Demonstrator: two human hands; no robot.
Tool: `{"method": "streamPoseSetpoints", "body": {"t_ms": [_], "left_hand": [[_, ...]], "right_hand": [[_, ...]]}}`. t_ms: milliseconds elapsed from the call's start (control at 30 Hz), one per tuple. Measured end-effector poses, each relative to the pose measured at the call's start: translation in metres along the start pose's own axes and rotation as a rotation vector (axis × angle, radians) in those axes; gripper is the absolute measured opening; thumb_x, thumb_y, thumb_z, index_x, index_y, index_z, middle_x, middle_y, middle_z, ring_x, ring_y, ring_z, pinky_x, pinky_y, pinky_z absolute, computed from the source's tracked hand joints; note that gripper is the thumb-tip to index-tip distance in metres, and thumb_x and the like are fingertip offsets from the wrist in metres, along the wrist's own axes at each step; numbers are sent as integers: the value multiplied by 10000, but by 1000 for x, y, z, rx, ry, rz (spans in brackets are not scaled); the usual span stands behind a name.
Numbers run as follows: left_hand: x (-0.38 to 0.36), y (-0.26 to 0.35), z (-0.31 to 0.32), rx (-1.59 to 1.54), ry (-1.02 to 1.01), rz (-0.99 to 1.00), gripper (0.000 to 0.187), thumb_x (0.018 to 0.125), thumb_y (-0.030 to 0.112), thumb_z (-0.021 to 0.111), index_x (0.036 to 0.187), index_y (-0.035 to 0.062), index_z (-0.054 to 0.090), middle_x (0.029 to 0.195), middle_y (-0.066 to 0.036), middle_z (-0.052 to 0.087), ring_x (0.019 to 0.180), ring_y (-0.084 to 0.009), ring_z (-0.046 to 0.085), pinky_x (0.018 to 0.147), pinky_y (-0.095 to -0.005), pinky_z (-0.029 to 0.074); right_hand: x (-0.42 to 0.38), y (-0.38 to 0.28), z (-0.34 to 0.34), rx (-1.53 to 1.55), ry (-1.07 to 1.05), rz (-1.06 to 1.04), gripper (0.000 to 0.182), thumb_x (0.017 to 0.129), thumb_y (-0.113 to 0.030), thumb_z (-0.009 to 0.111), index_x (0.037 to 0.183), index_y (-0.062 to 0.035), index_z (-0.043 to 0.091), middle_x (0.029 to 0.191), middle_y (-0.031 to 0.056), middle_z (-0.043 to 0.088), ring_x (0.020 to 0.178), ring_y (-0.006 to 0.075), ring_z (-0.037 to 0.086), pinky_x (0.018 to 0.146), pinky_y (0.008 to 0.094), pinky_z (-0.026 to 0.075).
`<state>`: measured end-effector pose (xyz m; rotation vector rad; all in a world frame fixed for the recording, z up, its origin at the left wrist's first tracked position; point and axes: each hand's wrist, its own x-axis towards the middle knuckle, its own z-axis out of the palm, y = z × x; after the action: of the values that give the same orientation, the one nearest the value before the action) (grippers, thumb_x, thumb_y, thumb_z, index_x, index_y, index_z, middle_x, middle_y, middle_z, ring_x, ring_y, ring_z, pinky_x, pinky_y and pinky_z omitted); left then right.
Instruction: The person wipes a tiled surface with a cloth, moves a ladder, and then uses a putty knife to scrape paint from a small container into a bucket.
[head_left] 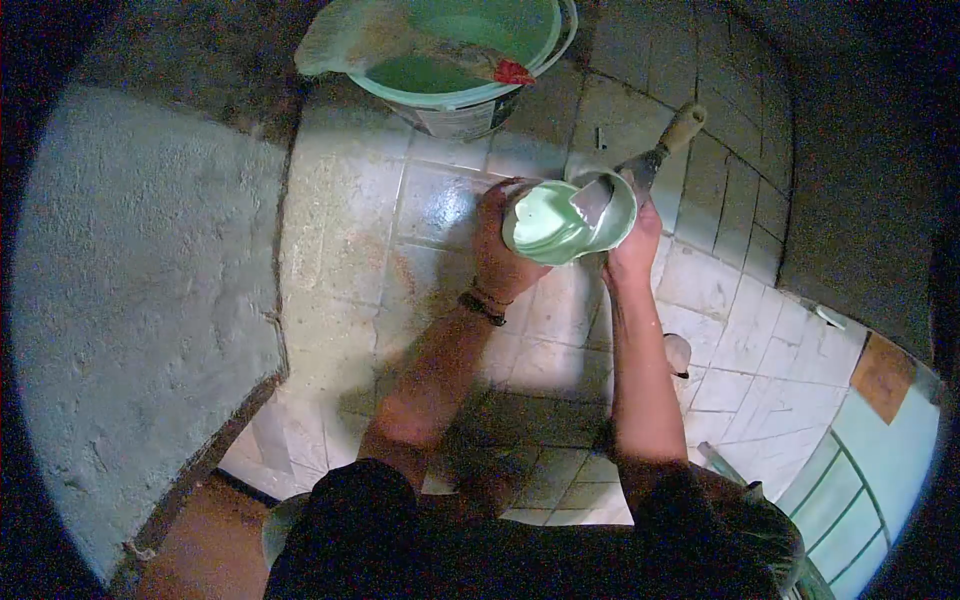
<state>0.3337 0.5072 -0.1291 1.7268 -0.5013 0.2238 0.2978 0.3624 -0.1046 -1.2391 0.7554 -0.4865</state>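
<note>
Two hands work close together above the tiled floor (440, 200). The left hand (500, 250) wraps around the side of a small tub (560, 225) of pale green paint, fingers closed on its wall, and tips its mouth up toward the camera, probably so the inside is easy to reach. The right hand (632, 245) grips a scraper (650, 160) low on the tool, near the blade; the wooden handle sticks up and away while the blade lies inside the tub against the paint, a hold that would give close control at the rim. Beyond the hands a large bucket (470, 60) of the same green paint stands on the floor, within arm's reach. A rough grey wall (140, 300) fills the left side, and a pale green railing (850, 500) shows at lower right.
</note>
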Motion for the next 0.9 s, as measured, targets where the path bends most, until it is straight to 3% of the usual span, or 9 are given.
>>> {"method": "streamPoseSetpoints", "body": {"t_ms": [67, 167, 233, 367, 567, 667, 800, 867, 900], "left_hand": [[2, 1, 0, 5, 15, -1, 776, 475, 235, 873, 1139, 55, 514, 1110, -131, 557, 1007, -316, 542, 901, -403, 430], [4, 1, 0, 81, 33, 127, 758, 475, 235, 880, 1120, 57, 525, 1092, -129, 565, 1005, -313, 543, 900, -402, 434], [0, 3, -2, 116, 16, -32, 742, 479, 237, 882, 1111, 63, 534, 1063, -126, 577, 989, -314, 549, 895, -406, 437], [-2, -10, 2, -25, -29, 39, 744, 477, 232, 883, 1113, 67, 534, 1063, -133, 585, 988, -321, 557, 891, -414, 441], [-5, -15, -5, -5, -120, -62, 745, 473, 204, 879, 1114, 56, 529, 1131, -145, 571, 1043, -330, 545, 912, -418, 432], [-1, -7, -1, -103, 60, 79, 733, 475, 188, 877, 1110, 61, 534, 1115, -142, 578, 1036, -322, 549, 914, -411, 432], [3, 12, -2, -84, 50, -116, 723, 470, 191, 885, 1095, 67, 543, 1045, -122, 600, 971, -293, 579, 880, -380, 457], [2, 9, 0, -75, 30, -195, 718, 471, 195, 888, 1089, 66, 547, 1025, -115, 603, 951, -282, 586, 868, -368, 464], [-1, -1, 7, -138, 61, -148, 718, 471, 205, 892, 1086, 64, 548, 1015, -112, 603, 939, -277, 590, 857, -364, 469]], "right_hand": [[-1, -4, 2, -69, 20, -64, 258, 912, -237, 594, 1022, -4, 615, 913, 33, 628, 784, 95, 540, 727, 251, 452], [-7, -6, -4, -130, 47, 53, 274, 919, -251, 581, 1015, 3, 619, 924, 41, 631, 824, 110, 540, 767, 268, 447], [-10, 2, -11, -214, 51, -126, 296, 920, -266, 575, 1002, 15, 620, 921, 47, 628, 834, 119, 536, 777, 269, 440], [-14, -2, -6, -126, 128, -72, 302, 919, -258, 570, 993, 32, 614, 909, 60, 626, 817, 127, 535, 775, 274, 440], [9, 1, 14, -94, 3, -46, 320, 897, -259, 586, 996, 44, 613, 898, 104, 633, 815, 170, 545, 788, 304, 439], [4, 0, 19, -201, 39, -138, 333, 903, -275, 581, 986, 46, 616, 896, 114, 637, 807, 186, 556, 783, 317, 446], [-8, 2, -1, -316, 81, -1, 339, 912, -282, 576, 990, 46, 615, 912, 100, 640, 817, 167, 559, 780, 306, 449], [-26, -9, 0, -613, 56, -338, 338, 927, -286, 560, 995, 41, 611, 932, 82, 637, 829, 144, 553, 773, 292, 446], [-27, -8, 2, -612, 54, -340, 338, 927, -286, 560, 995, 41, 611, 932, 82, 637, 829, 144, 553, 773, 292, 446]]}}
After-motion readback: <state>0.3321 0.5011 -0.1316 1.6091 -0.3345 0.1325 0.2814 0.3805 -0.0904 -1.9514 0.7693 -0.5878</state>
